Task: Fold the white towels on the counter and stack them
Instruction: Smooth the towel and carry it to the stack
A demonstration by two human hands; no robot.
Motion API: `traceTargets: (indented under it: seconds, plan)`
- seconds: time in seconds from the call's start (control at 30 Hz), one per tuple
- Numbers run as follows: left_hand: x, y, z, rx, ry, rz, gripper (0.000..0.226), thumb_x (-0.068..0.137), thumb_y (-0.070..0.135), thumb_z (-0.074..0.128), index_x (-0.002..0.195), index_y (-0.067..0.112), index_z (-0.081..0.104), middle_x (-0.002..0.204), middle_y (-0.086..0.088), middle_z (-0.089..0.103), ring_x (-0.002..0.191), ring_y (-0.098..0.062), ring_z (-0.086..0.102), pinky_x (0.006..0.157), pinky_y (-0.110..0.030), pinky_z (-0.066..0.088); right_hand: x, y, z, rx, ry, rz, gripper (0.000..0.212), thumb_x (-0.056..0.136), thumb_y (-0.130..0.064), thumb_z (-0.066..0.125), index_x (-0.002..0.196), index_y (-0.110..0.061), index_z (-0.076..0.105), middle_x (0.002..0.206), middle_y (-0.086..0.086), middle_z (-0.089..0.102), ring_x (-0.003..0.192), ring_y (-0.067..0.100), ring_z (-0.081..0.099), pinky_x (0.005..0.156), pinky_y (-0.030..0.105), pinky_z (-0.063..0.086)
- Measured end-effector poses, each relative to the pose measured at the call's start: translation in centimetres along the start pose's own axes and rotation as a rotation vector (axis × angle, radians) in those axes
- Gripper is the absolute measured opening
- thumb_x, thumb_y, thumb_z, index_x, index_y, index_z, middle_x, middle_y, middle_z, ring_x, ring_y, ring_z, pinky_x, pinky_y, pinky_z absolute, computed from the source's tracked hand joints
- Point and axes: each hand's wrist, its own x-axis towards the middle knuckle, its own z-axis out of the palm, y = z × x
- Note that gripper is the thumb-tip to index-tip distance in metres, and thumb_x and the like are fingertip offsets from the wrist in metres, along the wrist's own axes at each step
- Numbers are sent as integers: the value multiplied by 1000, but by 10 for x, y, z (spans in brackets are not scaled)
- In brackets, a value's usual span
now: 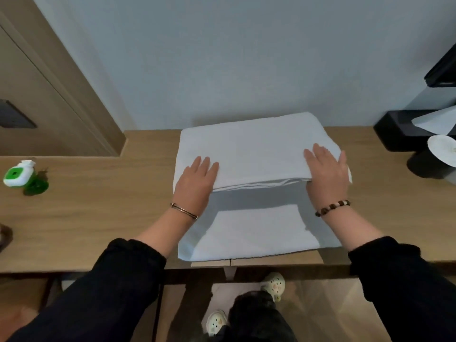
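A folded white towel (pixel 249 149) lies on the wooden counter (pixel 98 218) against the back wall, its layered near edge raised. My left hand (pixel 197 183) lies flat on its near left corner with straight fingers. My right hand (pixel 328 174) lies flat on its near right corner, the thumb side at the edge. A second white towel (pixel 256 233) lies spread under and in front of it, reaching the counter's front edge. Both wrists wear bracelets.
A green and white bottle (pixel 18 176) lies on the counter at far left. A black tissue box (pixel 399 129) and a dark cup with a white lid (pixel 434 156) stand at far right. A wooden door panel (pixel 49 95) rises at back left.
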Motion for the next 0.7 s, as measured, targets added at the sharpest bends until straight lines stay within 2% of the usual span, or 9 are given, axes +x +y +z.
traceTargets:
  seconds: [0.1, 0.17, 0.2, 0.23, 0.27, 0.3, 0.47, 0.6, 0.7]
  plan:
    - [-48, 17, 16, 58, -32, 100, 66, 45, -29, 64, 107, -7, 66, 111, -29, 64, 104, -50, 59, 71, -61, 52, -57, 10, -1, -54, 10, -57, 67, 48, 28, 63, 110, 2, 64, 120, 25, 60, 115, 39, 57, 103, 64, 25]
    - [-80, 29, 32, 124, -207, 143, 68, 52, -18, 72, 118, 0, 63, 123, -25, 59, 113, -46, 55, 80, -59, 50, -98, 13, 9, -83, -146, -111, 72, 49, 25, 69, 116, -1, 63, 126, 23, 58, 119, 40, 54, 102, 66, 24]
    - [-94, 34, 39, 133, -351, 119, 72, 65, -10, 70, 133, 4, 50, 139, -23, 47, 127, -44, 44, 92, -58, 44, -116, 12, 14, -105, -306, -130, 77, 55, 22, 69, 126, -6, 58, 134, 21, 53, 126, 38, 48, 104, 66, 22]
    - [-106, 36, 50, 130, -485, 95, 73, 81, -4, 59, 147, 8, 29, 153, -19, 25, 139, -42, 24, 104, -58, 32, -130, 11, 20, -128, -474, -132, 81, 65, 19, 65, 138, -12, 47, 145, 16, 41, 136, 34, 35, 109, 64, 16]
    - [-113, 35, 60, 152, -621, 67, 72, 91, -1, 45, 151, 13, 8, 158, -15, 4, 144, -39, 6, 110, -57, 19, -139, 11, 27, -137, -599, -105, 84, 74, 16, 58, 147, -18, 33, 154, 10, 27, 144, 29, 21, 112, 59, 7]
    - [-114, 32, 67, 161, -704, 41, 72, 94, 0, 37, 151, 15, -4, 158, -11, -8, 144, -37, -5, 112, -56, 12, -142, 12, 33, -134, -663, -69, 86, 79, 15, 52, 150, -23, 21, 158, 5, 15, 146, 24, 9, 114, 55, 0]
    - [-79, 11, 81, 141, -670, 22, 78, 91, -5, 38, 151, 20, -6, 159, -5, -11, 145, -31, -9, 113, -54, 12, -105, 12, 49, -116, -718, -31, 91, 81, 16, 41, 151, -30, 6, 160, -3, -2, 146, 15, -5, 114, 48, -7]
    - [-51, 8, 83, 157, -707, 3, 81, 90, -9, 37, 150, 20, -8, 158, -5, -14, 145, -31, -11, 113, -54, 12, -59, 19, 48, -92, -736, -83, 84, 84, 14, 40, 151, -28, 11, 160, -3, 2, 146, 15, 1, 115, 50, 0]
    - [-48, 9, 83, 156, -718, -1, 81, 89, -11, 35, 150, 19, -10, 158, -6, -16, 144, -32, -13, 113, -55, 12, -54, 25, 50, -126, -715, -106, 85, 84, 13, 41, 151, -30, 12, 160, -5, 3, 146, 14, -1, 114, 53, -2]
